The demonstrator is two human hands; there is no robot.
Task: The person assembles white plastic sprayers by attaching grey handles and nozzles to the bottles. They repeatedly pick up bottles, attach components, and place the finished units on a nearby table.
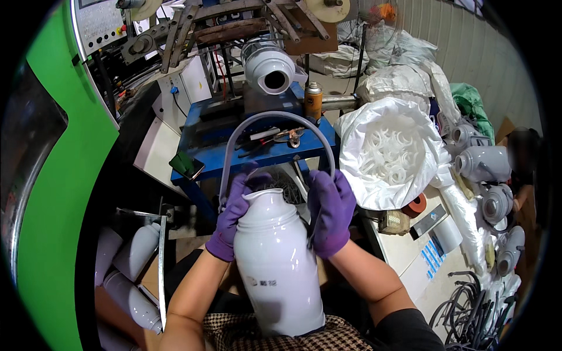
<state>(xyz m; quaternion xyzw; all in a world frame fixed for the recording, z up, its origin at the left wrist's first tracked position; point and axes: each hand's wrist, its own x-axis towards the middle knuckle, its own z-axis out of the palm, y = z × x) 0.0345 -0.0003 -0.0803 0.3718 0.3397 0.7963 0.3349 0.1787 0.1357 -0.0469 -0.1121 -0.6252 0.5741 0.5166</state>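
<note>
A glossy pale grey jug-like body [275,251] with a spout-shaped mouth stands tilted in my lap, small dark printing on its front. Above it arches a curved grey carrying handle [272,115]. My left hand [232,217], in a purple glove, is at the handle's left end beside the body's neck; some fingertips are blurred. On the other side, my gloved right hand [332,213] closes around the handle's right end, close to the body's shoulder. Where the handle ends meet the body is mostly hidden by my hands.
Ahead, a blue bench [257,155] carries tools and an orange spray can [313,100]. Another grey body [269,67] sits in a machine. A white sack [383,152] holds translucent curved parts. More bodies [489,164] lie right, near a partly visible person; black strips [462,307] lie lower right.
</note>
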